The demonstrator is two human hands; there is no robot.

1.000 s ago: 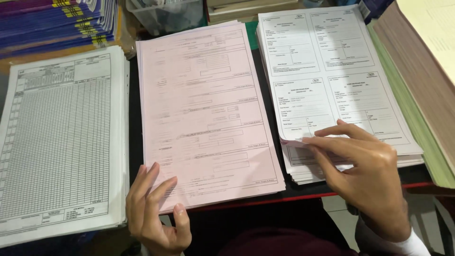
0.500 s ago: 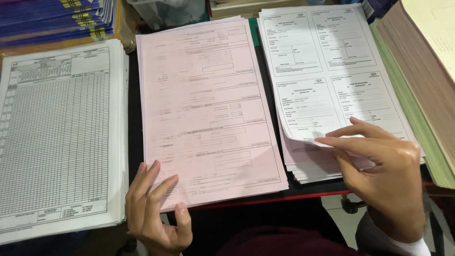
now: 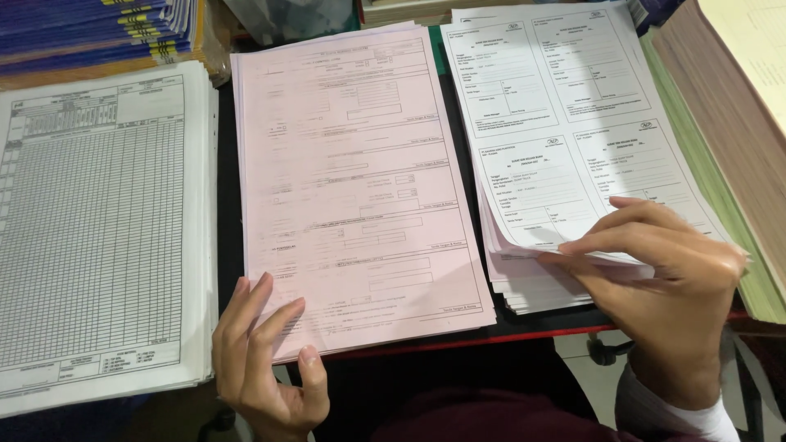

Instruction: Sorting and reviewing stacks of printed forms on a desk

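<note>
Three stacks of printed forms lie side by side. My left hand (image 3: 266, 360) rests with spread fingers on the near left corner of the pink form stack (image 3: 352, 180) in the middle. My right hand (image 3: 663, 286) pinches the near edge of the top sheets of the white form stack (image 3: 565, 131) on the right, lifting them off the sheets below. A white stack of gridded tables (image 3: 98, 229) lies at the left, untouched.
Blue and yellow booklets (image 3: 106, 33) are piled at the back left. A thick pile of green and brown paper (image 3: 729, 139) stands along the right. The table's red front edge (image 3: 458, 344) runs just beyond the pink stack.
My right hand has slid rightward along the white stack's near edge and raised the top sheets higher. My left hand has stayed on the pink stack.
</note>
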